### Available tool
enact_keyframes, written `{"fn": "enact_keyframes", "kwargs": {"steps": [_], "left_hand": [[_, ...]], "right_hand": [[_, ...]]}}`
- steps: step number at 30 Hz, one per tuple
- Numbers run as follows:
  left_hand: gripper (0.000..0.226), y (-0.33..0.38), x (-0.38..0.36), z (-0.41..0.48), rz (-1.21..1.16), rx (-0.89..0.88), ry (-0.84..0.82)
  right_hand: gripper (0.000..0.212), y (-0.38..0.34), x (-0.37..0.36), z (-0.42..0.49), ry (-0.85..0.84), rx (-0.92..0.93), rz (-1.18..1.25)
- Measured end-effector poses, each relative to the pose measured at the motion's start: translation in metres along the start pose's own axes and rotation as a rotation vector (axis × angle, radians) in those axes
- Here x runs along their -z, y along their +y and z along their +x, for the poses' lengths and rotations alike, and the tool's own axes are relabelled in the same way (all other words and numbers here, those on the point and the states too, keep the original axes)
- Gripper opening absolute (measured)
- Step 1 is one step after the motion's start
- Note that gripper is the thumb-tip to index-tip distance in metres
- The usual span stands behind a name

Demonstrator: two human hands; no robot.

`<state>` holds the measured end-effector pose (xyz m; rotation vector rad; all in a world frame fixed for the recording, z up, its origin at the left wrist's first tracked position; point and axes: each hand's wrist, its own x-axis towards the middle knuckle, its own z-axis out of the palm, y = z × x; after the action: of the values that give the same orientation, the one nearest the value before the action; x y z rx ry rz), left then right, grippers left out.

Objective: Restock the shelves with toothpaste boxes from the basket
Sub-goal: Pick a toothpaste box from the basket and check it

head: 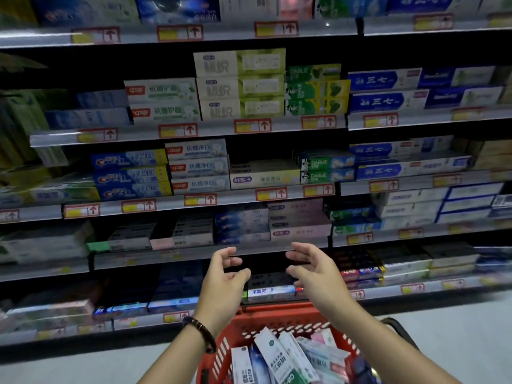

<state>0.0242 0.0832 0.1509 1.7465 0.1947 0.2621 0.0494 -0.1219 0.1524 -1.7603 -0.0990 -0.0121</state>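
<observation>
A red plastic basket (266,320) stands on the floor below me, with several toothpaste boxes (273,351) lying loose in it. My left hand (225,275) and my right hand (315,268) hover above the basket, palms facing each other, fingers loosely curled, holding nothing. Both hands are in front of a low shelf edge (194,254). Behind that edge, rows of toothpaste boxes fill the shelves, such as the white and green stack (239,84) and the blue Crest stack (130,176).
Shelves run the full width, each with red and yellow price tags (271,194) on its edge. A dark gap (260,151) shows above a low stack on the middle shelf. Grey floor (457,328) lies to the right of the basket.
</observation>
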Motion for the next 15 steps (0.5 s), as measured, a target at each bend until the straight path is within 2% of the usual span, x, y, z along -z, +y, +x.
{"fn": "enact_keyframes", "kwargs": {"steps": [15], "left_hand": [[0.038, -0.067, -0.063, -0.034, -0.008, 0.105, -0.155]], "right_hand": [[0.036, 0.091, 0.066, -0.044, 0.103, -0.119, 0.067]]}}
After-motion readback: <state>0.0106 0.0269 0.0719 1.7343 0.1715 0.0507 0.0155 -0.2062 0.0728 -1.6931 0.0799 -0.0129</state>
